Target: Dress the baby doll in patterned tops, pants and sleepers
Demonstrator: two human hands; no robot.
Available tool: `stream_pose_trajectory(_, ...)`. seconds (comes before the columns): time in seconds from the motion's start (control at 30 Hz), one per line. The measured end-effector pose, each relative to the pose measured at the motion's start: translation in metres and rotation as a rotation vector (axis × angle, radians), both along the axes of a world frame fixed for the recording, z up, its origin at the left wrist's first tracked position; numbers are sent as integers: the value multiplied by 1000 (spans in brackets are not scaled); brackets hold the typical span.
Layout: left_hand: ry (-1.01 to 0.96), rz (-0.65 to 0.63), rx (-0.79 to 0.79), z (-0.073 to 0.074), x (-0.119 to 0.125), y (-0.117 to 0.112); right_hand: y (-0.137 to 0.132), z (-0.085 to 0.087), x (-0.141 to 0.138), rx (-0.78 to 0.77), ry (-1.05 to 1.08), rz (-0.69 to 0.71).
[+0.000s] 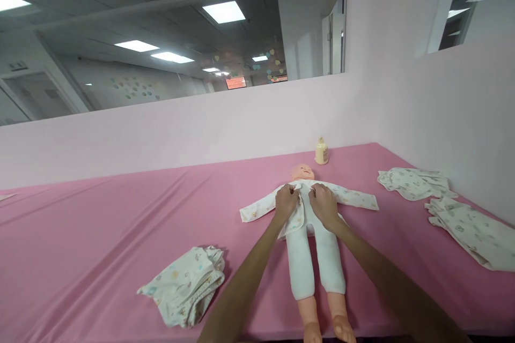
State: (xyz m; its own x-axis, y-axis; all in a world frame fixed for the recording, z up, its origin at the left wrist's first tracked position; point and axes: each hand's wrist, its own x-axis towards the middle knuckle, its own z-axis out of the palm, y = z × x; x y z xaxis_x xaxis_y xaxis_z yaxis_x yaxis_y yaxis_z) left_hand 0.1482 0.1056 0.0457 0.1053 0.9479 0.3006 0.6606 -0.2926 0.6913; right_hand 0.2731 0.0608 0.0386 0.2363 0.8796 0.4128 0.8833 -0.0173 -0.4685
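Note:
A baby doll (302,172) lies on its back, its head toward the wall and its bare feet at the table's front edge. White leggings (300,265) cover its legs to the lower shins. Over its torso is a patterned white baby shirt (358,198), with both sleeves spread out sideways and the front parted. My left hand (287,202) is closed on the shirt's left front edge near the chest. Opposite it, my right hand (323,202) pinches the right front edge near the collar. The fingertips are partly hidden.
A pink sheet (132,220) covers the table. Folded patterned clothes (187,284) lie at the front left. More patterned garments (414,183) rest by the right wall. A cream pump bottle (322,152) stands behind the doll's head, near the back wall.

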Motion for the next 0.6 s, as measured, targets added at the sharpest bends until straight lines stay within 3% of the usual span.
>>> stream_pose_trajectory(0.3,-152,85,63,1,-2,-12,0,-4,-2,185,102,22)
stream_pose_trajectory(0.6,-147,61,137,-7,6,-17,2,-4,-1,171,569,137)
